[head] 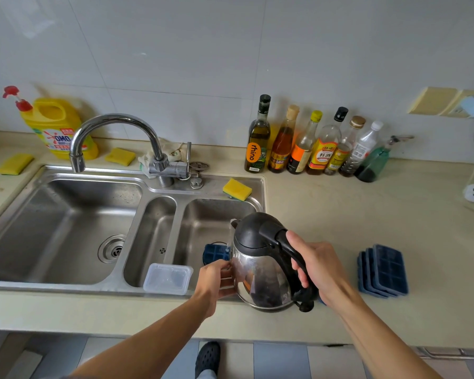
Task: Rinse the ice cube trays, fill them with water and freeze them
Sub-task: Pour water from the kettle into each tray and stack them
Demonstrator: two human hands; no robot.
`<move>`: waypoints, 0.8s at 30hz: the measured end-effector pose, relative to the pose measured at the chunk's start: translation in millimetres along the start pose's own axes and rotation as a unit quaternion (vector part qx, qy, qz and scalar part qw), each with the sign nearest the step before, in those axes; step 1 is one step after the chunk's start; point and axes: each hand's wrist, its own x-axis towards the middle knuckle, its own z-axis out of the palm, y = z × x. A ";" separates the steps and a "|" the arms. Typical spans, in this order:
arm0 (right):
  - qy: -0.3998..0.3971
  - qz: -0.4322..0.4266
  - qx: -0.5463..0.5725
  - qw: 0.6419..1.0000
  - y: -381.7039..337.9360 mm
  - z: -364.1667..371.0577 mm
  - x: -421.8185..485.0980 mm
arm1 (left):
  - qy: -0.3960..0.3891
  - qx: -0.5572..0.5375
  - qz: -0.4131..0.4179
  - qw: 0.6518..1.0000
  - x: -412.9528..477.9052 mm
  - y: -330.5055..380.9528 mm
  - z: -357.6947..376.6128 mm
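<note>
Here, right grip (316, 269) held the electric kettle (260, 272) by its handle, spout over a blue ice cube tray (216, 252) in the sink's R basin (203, 214). Left grip (216, 280) curled beside kettle, hold unclear. Spare trays (383, 270) stacked on counter (340, 214).

Bright, even light; wide-angle bending at the edges.
Glare patches the wall tiles (36, 26) at upper left; highlights streak the faucet (115, 119) and kettle (260, 272); shadows are faint and soft; the counter edge (93, 321) bows at the bottom.
</note>
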 end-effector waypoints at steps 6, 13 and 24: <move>-0.011 -0.001 0.002 1.000 2.3 4.3 -1.3 | 0.002 0.003 0.000 1.000 -3.3 -4.0 -5.3; -0.026 -0.011 0.000 1.000 5.2 7.6 -0.8 | 0.003 0.001 0.008 1.000 -5.5 -9.3 -9.0; 0.038 -0.023 0.043 0.998 21.5 4.6 13.5 | -0.046 0.019 0.028 0.998 10.9 19.0 -1.1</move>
